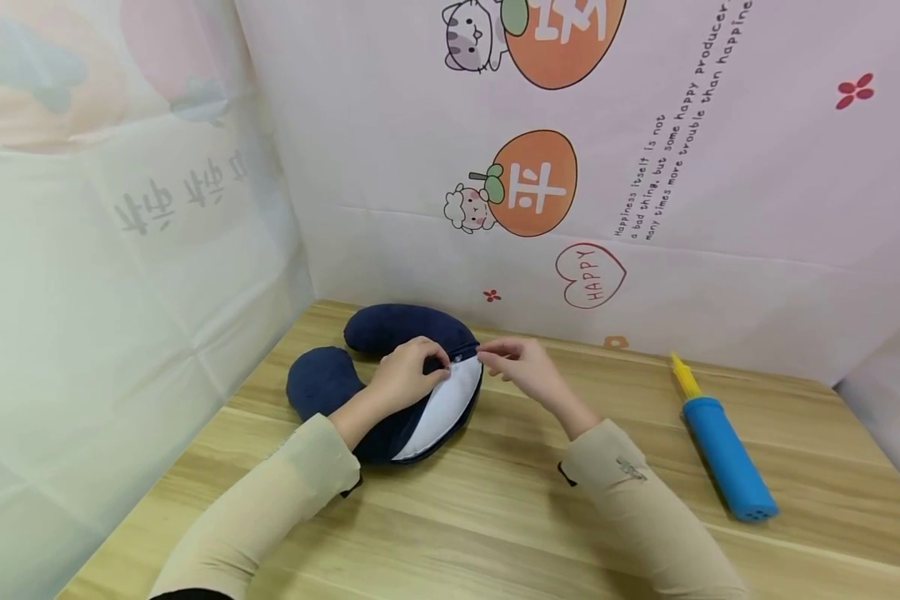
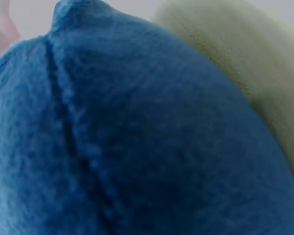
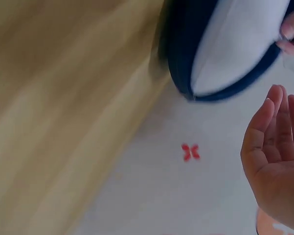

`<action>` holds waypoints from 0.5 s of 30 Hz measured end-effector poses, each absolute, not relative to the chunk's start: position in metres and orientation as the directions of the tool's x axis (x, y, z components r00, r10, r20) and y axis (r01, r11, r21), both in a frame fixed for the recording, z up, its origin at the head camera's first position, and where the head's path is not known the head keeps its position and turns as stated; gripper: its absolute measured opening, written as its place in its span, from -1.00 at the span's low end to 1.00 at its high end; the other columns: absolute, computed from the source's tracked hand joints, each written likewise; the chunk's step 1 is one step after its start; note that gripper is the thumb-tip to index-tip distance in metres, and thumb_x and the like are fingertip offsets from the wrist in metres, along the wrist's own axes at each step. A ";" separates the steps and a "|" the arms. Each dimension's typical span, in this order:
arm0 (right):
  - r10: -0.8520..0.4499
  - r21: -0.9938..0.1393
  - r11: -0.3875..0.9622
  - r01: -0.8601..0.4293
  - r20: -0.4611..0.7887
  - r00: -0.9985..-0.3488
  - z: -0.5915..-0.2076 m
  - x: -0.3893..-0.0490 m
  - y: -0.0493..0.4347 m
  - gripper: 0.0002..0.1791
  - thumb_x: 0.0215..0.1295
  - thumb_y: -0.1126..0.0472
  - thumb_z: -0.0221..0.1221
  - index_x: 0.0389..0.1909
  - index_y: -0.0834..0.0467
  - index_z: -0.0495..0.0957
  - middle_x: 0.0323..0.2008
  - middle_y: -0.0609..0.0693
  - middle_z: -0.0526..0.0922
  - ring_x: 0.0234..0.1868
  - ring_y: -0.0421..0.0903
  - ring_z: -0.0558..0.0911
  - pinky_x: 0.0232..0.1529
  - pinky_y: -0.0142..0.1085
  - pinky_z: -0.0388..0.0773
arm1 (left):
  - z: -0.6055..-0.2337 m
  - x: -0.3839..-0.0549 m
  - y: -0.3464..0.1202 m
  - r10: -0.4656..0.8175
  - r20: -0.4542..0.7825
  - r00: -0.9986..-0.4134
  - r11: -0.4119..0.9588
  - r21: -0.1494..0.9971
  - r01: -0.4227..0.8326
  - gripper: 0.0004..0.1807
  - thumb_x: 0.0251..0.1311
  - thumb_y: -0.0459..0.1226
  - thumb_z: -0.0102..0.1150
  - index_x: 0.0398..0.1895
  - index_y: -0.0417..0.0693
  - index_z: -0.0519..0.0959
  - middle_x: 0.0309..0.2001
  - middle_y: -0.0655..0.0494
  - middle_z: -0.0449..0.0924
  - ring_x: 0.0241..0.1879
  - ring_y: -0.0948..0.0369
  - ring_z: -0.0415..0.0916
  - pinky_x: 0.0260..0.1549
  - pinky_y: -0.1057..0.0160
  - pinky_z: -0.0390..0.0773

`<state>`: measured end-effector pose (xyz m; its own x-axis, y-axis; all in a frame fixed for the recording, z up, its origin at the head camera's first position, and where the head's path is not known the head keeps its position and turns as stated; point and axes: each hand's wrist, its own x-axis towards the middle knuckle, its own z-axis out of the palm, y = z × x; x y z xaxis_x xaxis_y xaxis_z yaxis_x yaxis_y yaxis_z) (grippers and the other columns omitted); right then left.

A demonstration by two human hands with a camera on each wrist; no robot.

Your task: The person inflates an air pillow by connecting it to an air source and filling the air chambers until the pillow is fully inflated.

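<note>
A navy U-shaped neck pillow point(image 1: 412, 321) lies on the table, its cover unzipped along the outer curve so that a white inner point(image 1: 442, 404) shows. My left hand point(image 1: 408, 371) reaches over the pillow and pinches the edge of the opening, near a small shiny piece that may be the zipper pull. Just right of the opening's far end is my right hand point(image 1: 525, 367). In the right wrist view this hand point(image 3: 279, 156) has fairly straight fingers, its thumb close to them, and holds nothing. Navy plush fabric point(image 2: 161, 127) fills most of the left wrist view.
A blue hand pump point(image 1: 731, 458) with a yellow nozzle point(image 1: 686, 375) lies on the right side of the wooden table point(image 1: 510, 517). Printed cloth point(image 1: 390, 150) hangs behind the table, and more cloth point(image 1: 120, 333) stands along the left.
</note>
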<state>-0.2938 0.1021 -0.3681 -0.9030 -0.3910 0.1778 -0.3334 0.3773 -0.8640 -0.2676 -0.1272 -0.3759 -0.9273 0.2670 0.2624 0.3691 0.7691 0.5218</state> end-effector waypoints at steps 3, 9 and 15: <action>-0.380 -0.876 0.367 -0.312 0.165 -0.910 -0.376 -0.297 0.089 -0.69 0.46 0.19 0.24 0.03 0.35 0.69 -0.13 0.18 0.75 -0.18 0.16 0.72 -0.12 0.02 0.64 | -0.376 -0.267 -0.126 0.272 0.266 -0.925 0.765 0.523 0.375 -0.94 0.33 -0.23 0.37 -0.20 0.03 0.70 0.04 0.05 0.62 0.06 0.06 0.58 0.06 -0.10 0.52; -0.346 -0.905 0.323 -0.278 0.161 -0.924 -0.383 -0.296 0.081 -0.78 0.44 0.28 0.24 -0.09 0.38 0.72 -0.26 0.12 0.75 -0.32 -0.07 0.67 -0.15 -0.03 0.66 | -0.377 -0.267 -0.117 0.300 0.277 -0.913 0.743 0.532 0.406 -0.93 0.32 -0.23 0.37 -0.19 0.01 0.70 0.06 0.05 0.61 0.09 0.05 0.57 0.07 -0.13 0.51; -0.322 -0.960 0.212 -0.181 0.106 -0.941 -0.380 -0.292 0.083 -0.77 0.43 0.30 0.25 -0.08 0.43 0.69 -0.20 0.06 0.75 -0.25 -0.21 0.67 -0.11 -0.29 0.65 | -0.375 -0.267 -0.114 0.284 0.288 -0.915 0.756 0.520 0.398 -0.89 0.29 -0.17 0.41 -0.18 0.08 0.73 0.06 0.09 0.62 0.11 0.07 0.56 0.07 -0.19 0.47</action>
<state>-0.2921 0.0831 -0.3798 -0.9406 -0.3224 0.1061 -0.1811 0.2124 -0.9603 -0.2666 -0.1142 -0.3752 -0.9147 0.2835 0.2880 0.3979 0.7560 0.5197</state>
